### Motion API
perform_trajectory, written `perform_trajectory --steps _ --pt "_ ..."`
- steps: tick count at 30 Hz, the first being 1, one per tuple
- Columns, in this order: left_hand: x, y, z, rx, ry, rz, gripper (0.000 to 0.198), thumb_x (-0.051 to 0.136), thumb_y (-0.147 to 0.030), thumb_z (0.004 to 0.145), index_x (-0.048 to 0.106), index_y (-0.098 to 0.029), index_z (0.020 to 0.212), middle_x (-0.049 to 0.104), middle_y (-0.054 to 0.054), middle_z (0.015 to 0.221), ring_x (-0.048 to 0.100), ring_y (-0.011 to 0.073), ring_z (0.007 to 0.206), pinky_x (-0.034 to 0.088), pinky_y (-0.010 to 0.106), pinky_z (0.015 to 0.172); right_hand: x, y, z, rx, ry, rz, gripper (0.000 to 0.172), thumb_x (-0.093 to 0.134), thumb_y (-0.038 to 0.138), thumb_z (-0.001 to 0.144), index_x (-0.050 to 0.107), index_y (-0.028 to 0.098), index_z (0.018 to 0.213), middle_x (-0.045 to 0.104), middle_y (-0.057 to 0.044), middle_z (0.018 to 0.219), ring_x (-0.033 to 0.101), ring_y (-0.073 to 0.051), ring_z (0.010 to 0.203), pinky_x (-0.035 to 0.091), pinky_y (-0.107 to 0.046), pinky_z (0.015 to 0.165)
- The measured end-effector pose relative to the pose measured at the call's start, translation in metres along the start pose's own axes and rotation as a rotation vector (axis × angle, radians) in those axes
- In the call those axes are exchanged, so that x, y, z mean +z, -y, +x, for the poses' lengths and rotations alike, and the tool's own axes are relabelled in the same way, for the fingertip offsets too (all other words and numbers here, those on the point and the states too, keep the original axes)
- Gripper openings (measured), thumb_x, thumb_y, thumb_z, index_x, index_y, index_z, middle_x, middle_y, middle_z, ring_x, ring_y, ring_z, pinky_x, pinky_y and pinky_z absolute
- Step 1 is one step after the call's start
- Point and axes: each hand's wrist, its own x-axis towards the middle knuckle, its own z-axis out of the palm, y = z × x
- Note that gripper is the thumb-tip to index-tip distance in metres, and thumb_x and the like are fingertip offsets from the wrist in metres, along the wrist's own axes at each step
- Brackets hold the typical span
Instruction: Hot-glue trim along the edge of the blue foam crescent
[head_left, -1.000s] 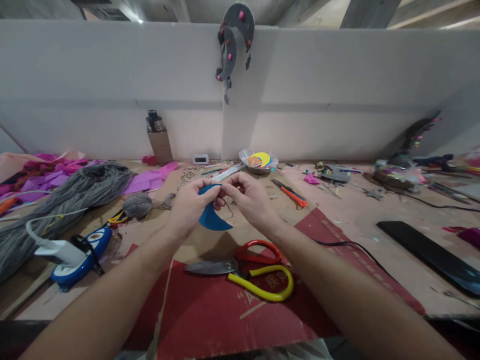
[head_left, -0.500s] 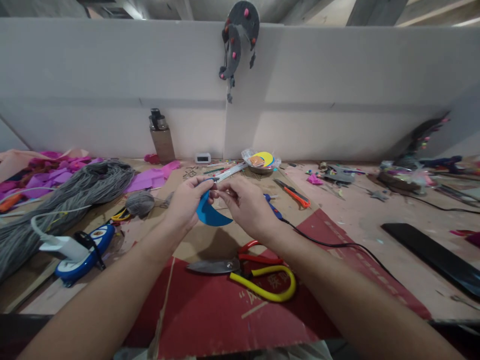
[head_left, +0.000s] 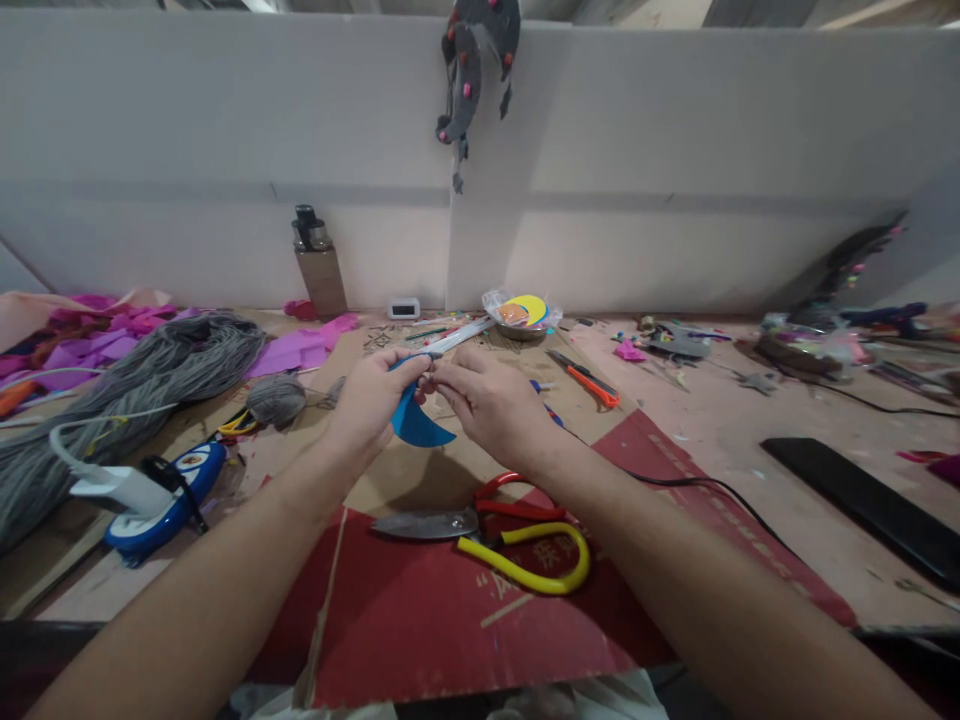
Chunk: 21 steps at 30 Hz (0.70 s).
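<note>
One pair of scissors lies nearest. Above the cardboard, the left hand is clamped on the blue crescent near its top; the right hand adjoins, grip unclear. Likely light and pliable, the blue crescent suits an edge pinch.

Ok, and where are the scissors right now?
In the head view, the scissors lie low in the middle on the cardboard, handles toward the right, nearer the camera than the blue piece in the left hand.
</note>
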Motion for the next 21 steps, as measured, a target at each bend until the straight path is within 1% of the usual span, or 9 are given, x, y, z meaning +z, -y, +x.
perform_trajectory --steps 3,6,9,11,15,18,21 --pt "-0.0014 -0.0057 0.0007 -0.041 0.042 -0.070 0.013 0.071 -0.020 0.067 0.064 -0.010 0.072 0.059 0.001 0.061 0.050 0.0060 0.048 0.039 0.016 0.043 0.0009 -0.0006 -0.0008 0.026 -0.029 -0.080 0.027 0.040 0.026 0.095 0.065 0.018 0.089 0.055 -0.005 0.082 0.048 -0.014 0.071 0.034 -0.026 0.062" --pt "-0.0018 -0.0102 0.0006 -0.092 0.084 -0.177 0.011 0.069 -0.016 0.068 0.065 -0.008 0.074 0.059 0.002 0.064 0.048 0.0035 0.048 0.037 0.013 0.041 0.0017 -0.0016 -0.0017 0.040 -0.047 -0.119 0.028 0.040 0.025 0.095 0.065 0.018 0.084 0.053 -0.004 0.079 0.046 -0.013 0.070 0.031 -0.026 0.060" --pt "-0.0023 -0.0103 0.0011 -0.147 0.103 -0.250 0.010 0.067 -0.015 0.069 0.065 -0.006 0.073 0.056 0.001 0.060 0.048 0.0031 0.049 0.038 0.012 0.042 0.0035 -0.0029 -0.0025 0.022 -0.061 -0.136 0.029 0.039 0.024 0.095 0.066 0.018 0.086 0.053 -0.004 0.079 0.046 -0.013 0.069 0.031 -0.026 0.060" --pt "-0.0026 -0.0087 0.0018 -0.157 0.114 -0.248 0.010 0.068 -0.016 0.069 0.064 -0.007 0.073 0.056 0.001 0.061 0.048 0.0033 0.049 0.038 0.012 0.043 0.0048 -0.0036 -0.0027 -0.007 -0.060 -0.148 0.029 0.038 0.025 0.095 0.065 0.018 0.087 0.054 -0.004 0.079 0.045 -0.013 0.069 0.032 -0.026 0.061" --pt "-0.0021 -0.0061 0.0021 -0.084 0.093 -0.131 0.013 0.071 -0.019 0.066 0.062 -0.011 0.070 0.056 -0.001 0.058 0.047 0.0044 0.047 0.039 0.015 0.044 0.0047 -0.0033 -0.0024 -0.070 -0.053 -0.151 0.031 0.036 0.027 0.096 0.064 0.018 0.086 0.056 -0.005 0.081 0.046 -0.014 0.072 0.033 -0.027 0.063" --pt "-0.0005 -0.0054 0.0000 0.008 0.029 -0.023 0.015 0.071 -0.022 0.066 0.060 -0.013 0.069 0.054 -0.002 0.053 0.046 0.0058 0.045 0.038 0.017 0.044 0.0014 -0.0009 -0.0016 -0.087 -0.065 -0.166 0.030 0.036 0.025 0.096 0.065 0.017 0.087 0.057 -0.006 0.080 0.046 -0.014 0.072 0.033 -0.027 0.063" --pt "-0.0004 -0.0045 -0.0032 0.100 -0.038 0.155 0.014 0.069 -0.025 0.069 0.061 -0.015 0.074 0.055 -0.002 0.051 0.048 0.0077 0.045 0.037 0.018 0.045 -0.0035 0.0018 -0.0013 -0.111 -0.090 -0.176 0.030 0.037 0.023 0.095 0.065 0.016 0.087 0.057 -0.006 0.080 0.046 -0.015 0.072 0.035 -0.027 0.064"
